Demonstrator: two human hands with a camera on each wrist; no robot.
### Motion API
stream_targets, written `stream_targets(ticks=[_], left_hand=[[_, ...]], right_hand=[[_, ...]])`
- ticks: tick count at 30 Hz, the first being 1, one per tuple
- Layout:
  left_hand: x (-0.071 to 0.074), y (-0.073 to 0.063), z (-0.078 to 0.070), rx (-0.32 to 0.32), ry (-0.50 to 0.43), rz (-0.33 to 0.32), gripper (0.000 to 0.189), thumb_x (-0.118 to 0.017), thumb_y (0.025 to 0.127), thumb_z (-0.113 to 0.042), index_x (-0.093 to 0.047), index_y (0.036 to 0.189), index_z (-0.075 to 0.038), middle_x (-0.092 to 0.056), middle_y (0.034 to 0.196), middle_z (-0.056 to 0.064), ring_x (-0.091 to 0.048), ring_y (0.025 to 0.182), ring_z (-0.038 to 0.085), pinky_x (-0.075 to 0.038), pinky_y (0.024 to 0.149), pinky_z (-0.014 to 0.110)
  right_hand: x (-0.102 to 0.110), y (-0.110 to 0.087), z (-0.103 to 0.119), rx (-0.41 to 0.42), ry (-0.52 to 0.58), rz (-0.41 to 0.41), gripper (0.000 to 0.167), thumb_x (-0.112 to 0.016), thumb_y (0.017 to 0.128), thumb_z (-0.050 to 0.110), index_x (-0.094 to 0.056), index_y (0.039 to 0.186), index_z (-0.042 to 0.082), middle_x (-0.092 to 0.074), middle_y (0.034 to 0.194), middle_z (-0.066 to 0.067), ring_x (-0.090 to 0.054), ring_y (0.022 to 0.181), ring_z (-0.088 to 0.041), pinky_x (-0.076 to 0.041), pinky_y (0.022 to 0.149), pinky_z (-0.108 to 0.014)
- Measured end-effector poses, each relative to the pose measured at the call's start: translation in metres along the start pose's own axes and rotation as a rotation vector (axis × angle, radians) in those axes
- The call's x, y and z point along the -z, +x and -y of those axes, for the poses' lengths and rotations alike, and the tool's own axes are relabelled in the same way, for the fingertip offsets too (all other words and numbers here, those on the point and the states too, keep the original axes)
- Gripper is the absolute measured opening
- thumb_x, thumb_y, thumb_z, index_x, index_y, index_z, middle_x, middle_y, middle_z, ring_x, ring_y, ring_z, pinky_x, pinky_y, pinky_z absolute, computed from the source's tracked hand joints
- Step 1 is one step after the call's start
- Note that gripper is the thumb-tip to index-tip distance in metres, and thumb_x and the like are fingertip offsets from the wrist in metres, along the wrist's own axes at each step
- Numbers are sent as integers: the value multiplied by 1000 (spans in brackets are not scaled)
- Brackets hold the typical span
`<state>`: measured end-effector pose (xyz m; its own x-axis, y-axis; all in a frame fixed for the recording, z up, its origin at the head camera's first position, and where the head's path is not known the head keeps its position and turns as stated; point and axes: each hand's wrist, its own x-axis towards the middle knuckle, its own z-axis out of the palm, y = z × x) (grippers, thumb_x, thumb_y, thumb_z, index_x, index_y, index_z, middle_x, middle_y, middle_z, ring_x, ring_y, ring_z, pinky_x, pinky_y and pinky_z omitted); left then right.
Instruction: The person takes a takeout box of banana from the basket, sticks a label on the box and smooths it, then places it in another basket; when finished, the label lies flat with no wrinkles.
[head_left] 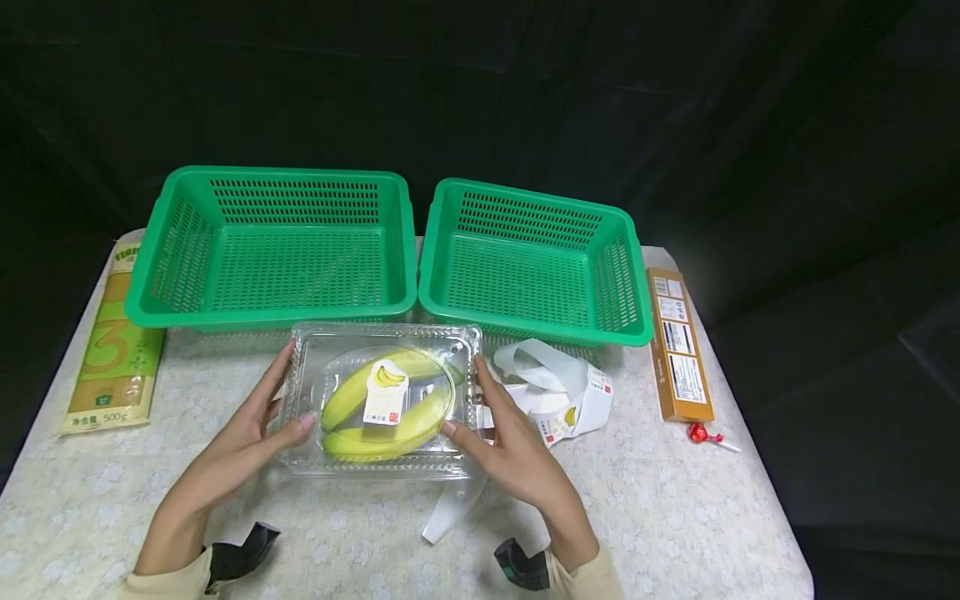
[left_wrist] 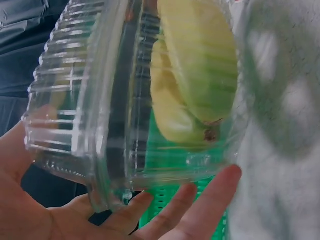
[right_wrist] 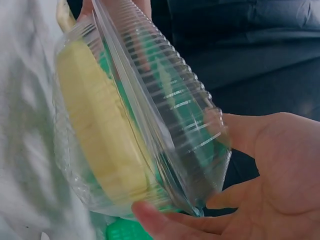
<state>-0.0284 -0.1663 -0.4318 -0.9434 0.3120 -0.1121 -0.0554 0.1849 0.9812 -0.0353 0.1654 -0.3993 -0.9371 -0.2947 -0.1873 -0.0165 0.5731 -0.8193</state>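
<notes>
Left hand (head_left: 243, 442) and right hand (head_left: 513, 454) are both clamped on the clear plastic container (head_left: 306, 371), thumbs on the upper face and fingers around the left and right sides; two bananas (head_left: 423, 419) and a banana-printed label (head_left: 385, 402) show through it. Container is at the near side of the left basket (head_left: 270, 319) and right basket (head_left: 525, 325), both green, with a tangled white label strip (head_left: 566, 392) just to its right. Yellow-green packet (head_left: 112, 350) lies far left; orange box (head_left: 678, 346) and red-wrapped lollipop (head_left: 699, 433) lie right.
</notes>
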Motion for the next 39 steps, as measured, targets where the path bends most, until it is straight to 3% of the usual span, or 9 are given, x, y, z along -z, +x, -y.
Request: stream_targets(ticks=[5, 8, 10, 15, 18, 20, 25, 35, 39], left_hand=[[4, -2, -6, 2, 26, 28, 90, -58, 102, -15, 6, 160, -42, 14, 170, 0, 8, 155, 47, -12, 113, 79], [6, -1, -10, -10, 17, 46, 88, -55, 103, -14, 6, 160, -41, 15, 170, 6, -1, 151, 57, -40, 110, 65], [7, 0, -12, -17, 8, 46, 86, -53, 104, -13, 5, 160, -41, 12, 170, 11, -9, 148, 61, -48, 101, 59], [5, 2, -13, -38, -81, 10, 82, -50, 105, -9, 2, 162, -38, -1, 170, 17, -13, 148, 58, -46, 104, 61], [5, 2, -12, -67, -143, -9, 81, -48, 105, -6, 1, 163, -34, -5, 169, 18, -17, 149, 53, -54, 99, 45], [4, 3, -11, -90, -178, -21, 79, -47, 105, -5, 0, 163, -32, -7, 169, 19, -29, 150, 39, -57, 91, 30], [3, 5, -10, -127, -244, -60, 75, -45, 105, -4, -5, 163, -29, -15, 166, 20, -48, 135, -1, -57, 91, 28], [-3, 7, -14, -121, -242, -122, 70, -47, 106, -7, -11, 163, -26, -21, 164, 17, -47, 133, -3, -54, 95, 19], [-6, 9, -15, -124, -227, -127, 69, -47, 105, -7, -14, 163, -26, -21, 166, 13, -37, 142, 0, -41, 104, 10]], right_hand=[[3, -2, 2, 31, -3, 7, 90, -67, 96, 41, -6, 162, 34, -10, 170, 7, -39, 148, -24, -56, 93, -25], [5, -3, 2, 67, 1, 3, 90, -66, 97, 38, -5, 163, 31, -9, 170, 6, -37, 149, -24, -56, 91, -26], [5, -3, 1, 93, 15, -1, 89, -66, 97, 36, -6, 163, 29, -9, 170, 4, -35, 149, -25, -56, 91, -26], [7, -2, 1, 127, 80, -36, 83, -66, 98, 29, -12, 162, 30, -22, 168, -3, -39, 146, -29, -57, 94, -31], [8, -2, 2, 125, 108, -61, 80, -65, 99, 28, -17, 162, 32, -31, 164, -6, -41, 145, -31, -56, 96, -34], [8, -2, 3, 118, 133, -74, 78, -65, 99, 27, -19, 161, 33, -34, 162, -7, -41, 144, -31, -56, 97, -36], [8, -2, 3, 116, 197, -103, 76, -66, 98, 23, -24, 160, 30, -35, 162, -7, -41, 144, -32, -53, 100, -43], [9, 1, 5, 98, 278, -150, 68, -64, 99, 17, -31, 158, 23, -37, 161, -7, -43, 144, -31, -51, 102, -47], [9, 1, 5, 95, 313, -179, 65, -63, 99, 15, -33, 157, 21, -37, 161, -7, -41, 146, -31, -50, 104, -49]])
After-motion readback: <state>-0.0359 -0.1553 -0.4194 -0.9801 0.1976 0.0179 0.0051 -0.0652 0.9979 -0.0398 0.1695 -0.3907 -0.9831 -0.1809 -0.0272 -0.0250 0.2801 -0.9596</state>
